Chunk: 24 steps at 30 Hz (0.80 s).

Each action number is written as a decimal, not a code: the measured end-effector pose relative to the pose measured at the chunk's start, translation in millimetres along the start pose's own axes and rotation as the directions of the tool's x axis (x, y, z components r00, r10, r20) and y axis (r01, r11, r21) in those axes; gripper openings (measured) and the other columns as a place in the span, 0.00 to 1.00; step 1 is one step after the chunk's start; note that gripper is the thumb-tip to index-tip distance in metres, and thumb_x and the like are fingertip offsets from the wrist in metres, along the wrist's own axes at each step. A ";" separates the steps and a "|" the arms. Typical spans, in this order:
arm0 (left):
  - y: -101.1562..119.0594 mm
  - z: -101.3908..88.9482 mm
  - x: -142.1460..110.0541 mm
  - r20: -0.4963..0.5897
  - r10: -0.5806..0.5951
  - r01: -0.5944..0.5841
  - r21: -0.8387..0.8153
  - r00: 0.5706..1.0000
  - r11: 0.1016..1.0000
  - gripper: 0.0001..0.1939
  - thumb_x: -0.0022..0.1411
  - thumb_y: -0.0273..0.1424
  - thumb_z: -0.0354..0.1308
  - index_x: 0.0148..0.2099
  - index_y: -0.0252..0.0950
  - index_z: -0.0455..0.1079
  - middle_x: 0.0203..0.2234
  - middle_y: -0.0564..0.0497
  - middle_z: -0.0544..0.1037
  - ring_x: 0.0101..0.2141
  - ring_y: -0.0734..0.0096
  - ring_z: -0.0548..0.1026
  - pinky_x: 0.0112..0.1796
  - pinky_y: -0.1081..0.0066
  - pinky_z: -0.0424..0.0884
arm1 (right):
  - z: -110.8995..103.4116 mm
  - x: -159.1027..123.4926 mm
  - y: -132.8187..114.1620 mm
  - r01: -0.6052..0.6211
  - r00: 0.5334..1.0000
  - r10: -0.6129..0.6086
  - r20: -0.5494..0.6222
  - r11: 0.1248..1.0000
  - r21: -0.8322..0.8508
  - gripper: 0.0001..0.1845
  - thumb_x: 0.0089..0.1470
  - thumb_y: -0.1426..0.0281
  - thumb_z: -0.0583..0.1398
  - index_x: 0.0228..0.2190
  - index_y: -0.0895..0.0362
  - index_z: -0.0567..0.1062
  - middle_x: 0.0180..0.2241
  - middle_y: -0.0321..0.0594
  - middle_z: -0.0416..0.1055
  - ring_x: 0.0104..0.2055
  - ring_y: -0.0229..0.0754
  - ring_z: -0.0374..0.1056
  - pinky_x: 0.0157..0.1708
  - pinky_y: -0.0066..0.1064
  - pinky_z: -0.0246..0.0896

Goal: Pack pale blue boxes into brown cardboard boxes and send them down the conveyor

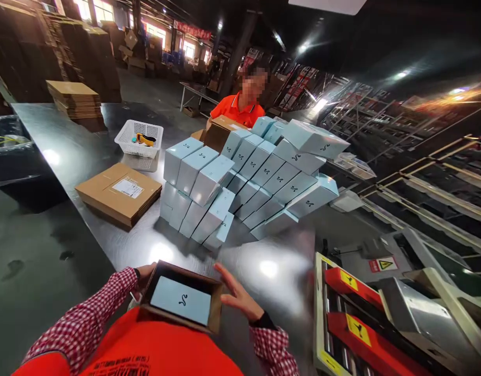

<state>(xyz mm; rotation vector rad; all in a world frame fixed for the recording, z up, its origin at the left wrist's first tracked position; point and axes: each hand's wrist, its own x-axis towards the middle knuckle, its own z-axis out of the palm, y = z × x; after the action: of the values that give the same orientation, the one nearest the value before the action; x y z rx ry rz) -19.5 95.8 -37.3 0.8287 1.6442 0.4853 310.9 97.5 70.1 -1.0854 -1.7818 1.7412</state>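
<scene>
I hold an open brown cardboard box point(215, 308) against my chest, with a light blue box point(181, 301) lying inside it. My left hand point(144, 274) grips the carton's left side, fingers wrapped round the edge. My right hand point(237, 295) rests against the carton's right wall with its fingers stretched out and apart. A big stack of the same light blue boxes point(240, 180) stands on the steel table point(76, 151) just beyond the carton.
Flattened cartons point(119, 193) lie left of the stack, with a white basket point(139, 138) behind them and another flat pile point(76, 99) further back. A person in an orange shirt point(236, 110) works across the table. A roller conveyor with red guards point(353, 324) stands at the right.
</scene>
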 end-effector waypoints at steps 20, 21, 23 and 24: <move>-37.7 -14.8 -98.8 0.334 0.713 -0.747 0.534 0.616 0.396 0.26 0.65 0.38 0.54 0.65 0.49 0.60 0.60 0.51 0.65 0.57 0.59 0.69 0.54 0.67 0.69 | 77.4 26.1 81.4 -0.070 0.845 0.038 -0.534 0.997 -0.040 0.33 0.38 0.64 0.68 0.46 0.57 0.64 0.43 0.44 0.69 0.47 0.52 0.67 0.49 0.45 0.63; -31.3 -13.7 -99.6 0.364 0.677 -0.735 0.549 0.639 0.398 0.25 0.65 0.38 0.54 0.64 0.47 0.62 0.59 0.50 0.68 0.55 0.57 0.70 0.53 0.66 0.70 | 77.6 25.9 82.1 -0.067 0.850 0.019 -0.527 0.995 -0.072 0.31 0.39 0.64 0.67 0.45 0.57 0.65 0.43 0.44 0.69 0.48 0.52 0.67 0.49 0.45 0.63; -18.2 -11.7 -101.2 0.388 0.614 -0.703 0.567 0.688 0.429 0.23 0.66 0.38 0.51 0.62 0.45 0.64 0.54 0.48 0.73 0.50 0.56 0.75 0.48 0.64 0.74 | 75.6 24.9 83.1 -0.062 0.862 -0.007 -0.508 0.991 -0.118 0.29 0.41 0.63 0.66 0.45 0.57 0.65 0.43 0.44 0.70 0.47 0.52 0.68 0.49 0.44 0.64; -12.4 -10.8 -101.0 0.381 0.602 -0.692 0.565 0.702 0.449 0.22 0.67 0.38 0.50 0.62 0.44 0.64 0.51 0.47 0.76 0.47 0.57 0.76 0.46 0.64 0.75 | 73.9 24.4 83.3 -0.056 0.868 -0.019 -0.496 0.989 -0.135 0.28 0.42 0.63 0.66 0.44 0.57 0.65 0.42 0.44 0.71 0.46 0.52 0.68 0.48 0.44 0.65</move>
<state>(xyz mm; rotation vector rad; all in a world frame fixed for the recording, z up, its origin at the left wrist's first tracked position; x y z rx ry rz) -25.4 14.2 24.1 2.0707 1.3107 0.3177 259.8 61.4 -25.3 -1.4586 -1.5817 1.1990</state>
